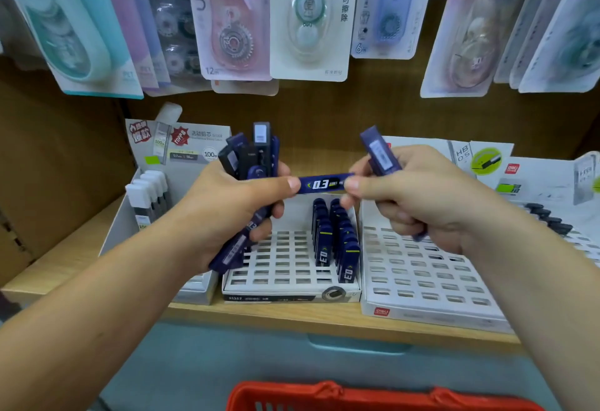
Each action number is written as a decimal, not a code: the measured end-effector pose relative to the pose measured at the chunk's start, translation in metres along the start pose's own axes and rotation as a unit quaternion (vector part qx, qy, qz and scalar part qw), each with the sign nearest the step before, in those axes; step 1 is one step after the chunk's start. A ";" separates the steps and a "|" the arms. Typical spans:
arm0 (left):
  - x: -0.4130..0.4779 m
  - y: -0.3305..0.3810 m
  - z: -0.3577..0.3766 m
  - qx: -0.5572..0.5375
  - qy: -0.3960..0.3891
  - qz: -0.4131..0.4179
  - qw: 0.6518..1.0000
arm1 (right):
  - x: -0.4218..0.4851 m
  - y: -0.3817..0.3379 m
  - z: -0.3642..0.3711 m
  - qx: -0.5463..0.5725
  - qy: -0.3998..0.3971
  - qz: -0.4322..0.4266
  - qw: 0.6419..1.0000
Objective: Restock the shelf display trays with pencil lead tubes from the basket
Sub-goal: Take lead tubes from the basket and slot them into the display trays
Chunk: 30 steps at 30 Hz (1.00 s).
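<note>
The red basket [324, 394] is sitting nearest. Above it, the grip of the left hand [227, 212] is clutching a bundle of lead tubes [256, 151], its thumb pinching one end of a 0.3 tube [321, 184]. The grip of the right hand [422, 196] is pinching the other end and holding a second tube [380, 151]. Beyond, more tubes [337, 238] are standing in the middle tray [282, 258] on the shelf [292, 313].

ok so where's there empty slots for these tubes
Middle tray: left columns bare, bordered on the right by two crowded rows of blue tubes. Right tray: near grid bare; black caps stand to its far right. Left tray mostly hidden behind the left hand.
</note>
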<state>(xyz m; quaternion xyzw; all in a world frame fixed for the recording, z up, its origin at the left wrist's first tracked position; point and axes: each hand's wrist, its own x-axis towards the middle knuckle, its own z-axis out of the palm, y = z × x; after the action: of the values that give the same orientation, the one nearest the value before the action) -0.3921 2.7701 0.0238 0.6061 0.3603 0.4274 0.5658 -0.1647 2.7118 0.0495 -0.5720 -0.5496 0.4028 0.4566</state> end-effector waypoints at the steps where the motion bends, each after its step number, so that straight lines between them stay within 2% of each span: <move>1: 0.001 0.001 0.000 -0.015 0.007 0.010 1.000 | -0.001 0.000 -0.002 -0.047 -0.025 0.009 0.999; 4: 0.004 0.002 0.002 -0.017 0.020 0.037 0.999 | -0.004 0.004 -0.003 -0.142 -0.071 0.016 0.987; 7: 0.004 0.003 0.003 0.069 0.023 0.057 0.996 | -0.003 0.009 0.002 -0.148 -0.066 0.001 0.987; 11: 0.000 0.001 0.009 0.227 0.012 0.094 0.969 | 0.000 0.014 0.001 -0.098 -0.031 -0.030 0.994; 16: -0.003 -0.017 0.026 0.304 -0.041 0.110 0.945 | -0.001 0.023 0.002 -0.012 -0.028 0.007 0.999; 22: -0.003 -0.014 0.023 0.298 -0.071 0.114 0.945 | -0.004 0.028 0.000 0.122 -0.071 0.084 0.986; 26: -0.002 -0.015 0.022 0.340 -0.060 0.146 0.927 | -0.004 0.028 -0.001 0.210 -0.093 0.066 0.971; 30: 0.002 -0.012 0.022 0.362 -0.058 0.154 0.918 | -0.006 0.027 -0.005 0.242 -0.099 0.056 0.964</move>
<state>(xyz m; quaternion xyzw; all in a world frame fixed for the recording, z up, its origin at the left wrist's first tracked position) -0.3705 2.7647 0.0120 0.8409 0.3593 0.3141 0.2551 -0.1537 2.7060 0.0248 -0.4320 -0.4452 0.6030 0.5016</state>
